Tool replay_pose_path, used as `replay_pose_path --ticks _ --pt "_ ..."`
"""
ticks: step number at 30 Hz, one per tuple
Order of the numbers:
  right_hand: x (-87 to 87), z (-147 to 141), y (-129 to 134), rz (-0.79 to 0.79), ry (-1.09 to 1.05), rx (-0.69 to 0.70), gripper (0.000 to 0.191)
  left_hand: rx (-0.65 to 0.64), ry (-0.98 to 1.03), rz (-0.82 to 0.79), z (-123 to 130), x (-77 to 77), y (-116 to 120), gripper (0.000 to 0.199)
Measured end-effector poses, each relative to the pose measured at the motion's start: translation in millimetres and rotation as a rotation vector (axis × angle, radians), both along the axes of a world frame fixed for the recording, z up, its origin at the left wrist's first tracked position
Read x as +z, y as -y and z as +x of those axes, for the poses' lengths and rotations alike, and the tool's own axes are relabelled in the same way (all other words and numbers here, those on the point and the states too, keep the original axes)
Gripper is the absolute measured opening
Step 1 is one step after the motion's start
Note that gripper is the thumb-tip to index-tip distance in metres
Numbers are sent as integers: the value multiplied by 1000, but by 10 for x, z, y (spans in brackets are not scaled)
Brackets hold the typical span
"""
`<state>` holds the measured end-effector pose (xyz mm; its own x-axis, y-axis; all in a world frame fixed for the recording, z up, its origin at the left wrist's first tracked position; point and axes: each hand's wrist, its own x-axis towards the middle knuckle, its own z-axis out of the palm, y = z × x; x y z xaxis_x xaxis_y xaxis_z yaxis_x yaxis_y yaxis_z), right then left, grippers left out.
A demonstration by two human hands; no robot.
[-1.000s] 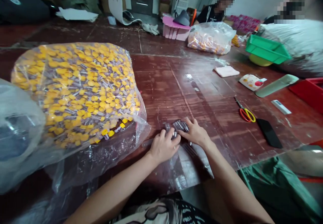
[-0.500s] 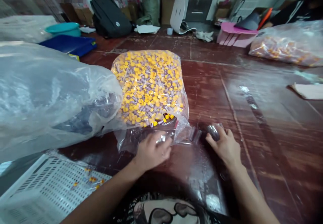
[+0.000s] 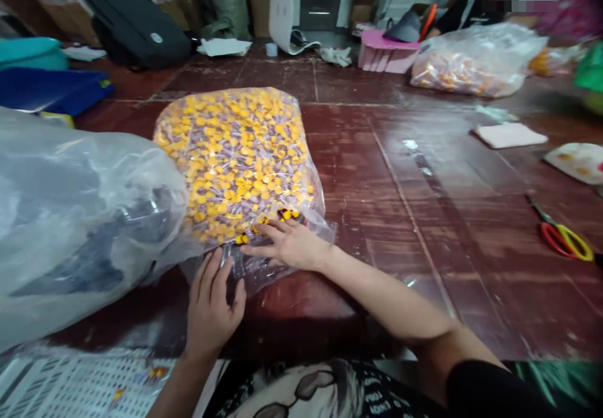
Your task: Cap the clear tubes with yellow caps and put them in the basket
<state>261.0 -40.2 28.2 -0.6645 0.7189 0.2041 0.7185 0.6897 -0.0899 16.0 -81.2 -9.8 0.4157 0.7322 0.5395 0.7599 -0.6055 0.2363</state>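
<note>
Centrally, the clear bag (image 3: 245, 160) of yellow-capped pieces lay on the dark red table (image 3: 348, 148), right of a bulky translucent sack (image 3: 89, 210). The right hand (image 3: 294, 245), open with fingers spread, reached over the bag's near edge. Nearer and to its left, the left hand (image 3: 214, 308) curved loosely over clear plastic; whether it gripped any, I cannot tell.

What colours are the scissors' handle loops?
One red, one yellow; the scissors show best in the head view, at the right.
</note>
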Motion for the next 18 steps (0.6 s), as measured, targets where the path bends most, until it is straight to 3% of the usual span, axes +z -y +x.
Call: replay_pose_path --ticks 3,6,7,9,12,15,18 --pt "115 411 306 7 -168 -150 44 -115 68 36 256 -11 123 76" --pt "160 1030 966 47 -325 -509 43 -352 14 17 673 -33 234 57" --pt "130 1235 1237 50 -333 -598 45 -426 -29 -2 831 -47 260 50" --pt "-2 1576 1781 -4 -260 -646 51 -504 -130 -50 1136 -86 287 43" --pt "-284 1824 2351 -148 -70 -664 55 -494 -272 -130 1469 -136 275 42" --pt "-460 1788 2339 -206 -30 -710 38 -491 -283 -176 1559 -95 263 40" --pt "-408 1613 1774 -209 -71 -628 30 -485 -108 -221 1430 50 277 39"
